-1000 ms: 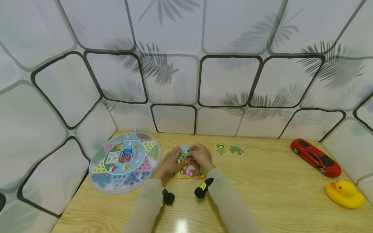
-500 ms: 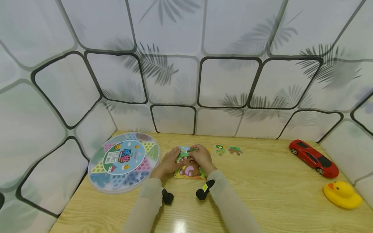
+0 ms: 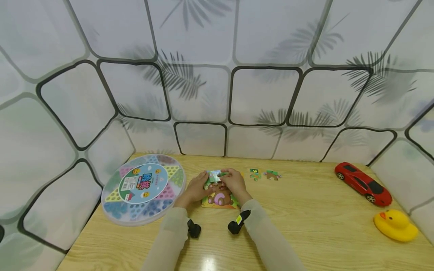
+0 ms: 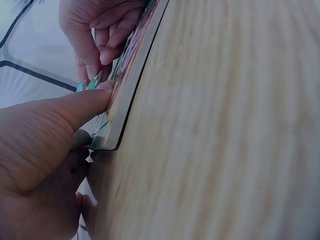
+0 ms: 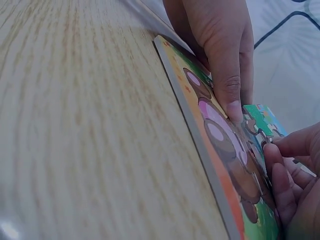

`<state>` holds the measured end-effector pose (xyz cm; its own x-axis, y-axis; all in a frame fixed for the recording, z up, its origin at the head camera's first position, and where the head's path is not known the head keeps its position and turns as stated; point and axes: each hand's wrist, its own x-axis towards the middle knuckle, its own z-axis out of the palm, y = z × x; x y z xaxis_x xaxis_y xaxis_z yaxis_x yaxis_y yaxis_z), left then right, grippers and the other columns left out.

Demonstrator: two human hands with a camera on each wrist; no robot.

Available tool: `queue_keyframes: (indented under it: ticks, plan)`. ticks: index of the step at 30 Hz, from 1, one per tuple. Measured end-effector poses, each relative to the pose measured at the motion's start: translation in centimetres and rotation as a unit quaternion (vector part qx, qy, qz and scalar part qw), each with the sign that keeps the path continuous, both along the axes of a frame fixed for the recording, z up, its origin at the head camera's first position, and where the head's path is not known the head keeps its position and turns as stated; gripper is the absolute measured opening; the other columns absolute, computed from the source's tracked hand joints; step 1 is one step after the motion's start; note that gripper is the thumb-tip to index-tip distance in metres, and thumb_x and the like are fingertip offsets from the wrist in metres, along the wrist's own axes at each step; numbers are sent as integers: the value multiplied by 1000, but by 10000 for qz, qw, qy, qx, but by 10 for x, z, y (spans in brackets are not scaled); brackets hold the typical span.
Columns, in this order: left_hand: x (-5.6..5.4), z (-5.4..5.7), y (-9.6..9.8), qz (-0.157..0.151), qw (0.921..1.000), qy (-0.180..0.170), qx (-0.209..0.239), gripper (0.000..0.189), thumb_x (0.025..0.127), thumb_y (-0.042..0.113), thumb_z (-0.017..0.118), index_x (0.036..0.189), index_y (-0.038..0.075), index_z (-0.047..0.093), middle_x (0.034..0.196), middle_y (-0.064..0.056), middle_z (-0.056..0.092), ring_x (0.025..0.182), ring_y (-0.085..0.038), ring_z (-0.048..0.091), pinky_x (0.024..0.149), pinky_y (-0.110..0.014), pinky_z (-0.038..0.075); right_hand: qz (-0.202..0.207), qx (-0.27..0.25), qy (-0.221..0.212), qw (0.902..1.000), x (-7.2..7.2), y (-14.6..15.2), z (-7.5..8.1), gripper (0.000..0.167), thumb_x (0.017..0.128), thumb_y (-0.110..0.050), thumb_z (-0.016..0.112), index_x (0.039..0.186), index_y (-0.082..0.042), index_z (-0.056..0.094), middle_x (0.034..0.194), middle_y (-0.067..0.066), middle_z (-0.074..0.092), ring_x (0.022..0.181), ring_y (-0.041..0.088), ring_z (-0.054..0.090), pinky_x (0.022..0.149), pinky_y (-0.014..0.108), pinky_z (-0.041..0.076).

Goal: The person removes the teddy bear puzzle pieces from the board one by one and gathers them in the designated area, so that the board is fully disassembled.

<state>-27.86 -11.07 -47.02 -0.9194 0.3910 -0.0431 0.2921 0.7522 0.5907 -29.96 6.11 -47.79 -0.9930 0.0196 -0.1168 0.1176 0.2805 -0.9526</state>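
A bear jigsaw puzzle board (image 3: 220, 200) lies flat on the table between both hands. My left hand (image 3: 196, 188) holds the board at its left side, with the thumb pressing on the picture and the other fingers along the edge. Over the upper part of the board, my right hand (image 3: 234, 183) pinches a green and blue puzzle piece (image 5: 264, 118) between thumb and fingertips. This piece is tilted up above the bear picture in the right wrist view. Two loose puzzle pieces, one green and yellow (image 3: 255, 174) and one brown and green (image 3: 272, 175), lie right of the board.
A round Chinese checkers box (image 3: 144, 188) lies on the left of the wooden table (image 3: 305, 226). At the far right are a red toy car (image 3: 363, 184) and a yellow rubber duck (image 3: 396, 225). A patterned curtain (image 3: 203, 94) hangs behind the table.
The puzzle piece in my right hand has tilted slightly and now catches more light. Both hands stay almost in place, while the head view shifts a little.
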Motion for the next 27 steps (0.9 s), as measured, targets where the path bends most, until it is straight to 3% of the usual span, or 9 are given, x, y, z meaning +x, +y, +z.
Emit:
queue_keyframes:
  ticks: [10,19,27]
  plan:
    - [-1,-2,5,57,9996,206,-194,72,91,34,62,143,-7,33,151,-28,22,140,-40,19,112,-55,14,7,-488,47,9988,3,8,4,31,84,-1,63,115,-2,64,71,5,62,50,10,57,50,24,51]
    - [-1,-3,6,105,9995,99,-282,71,92,34,61,144,-5,33,152,-25,21,141,-38,17,112,-54,13,52,-659,39,9978,5,11,5,33,84,0,63,117,-1,64,73,6,63,53,10,57,52,23,50]
    - [-1,-2,6,83,9995,104,-287,72,91,35,61,143,-6,33,152,-26,20,141,-38,16,112,-54,12,174,-1116,-53,9936,5,24,8,36,87,0,62,123,-2,61,75,4,64,54,8,58,49,20,46]
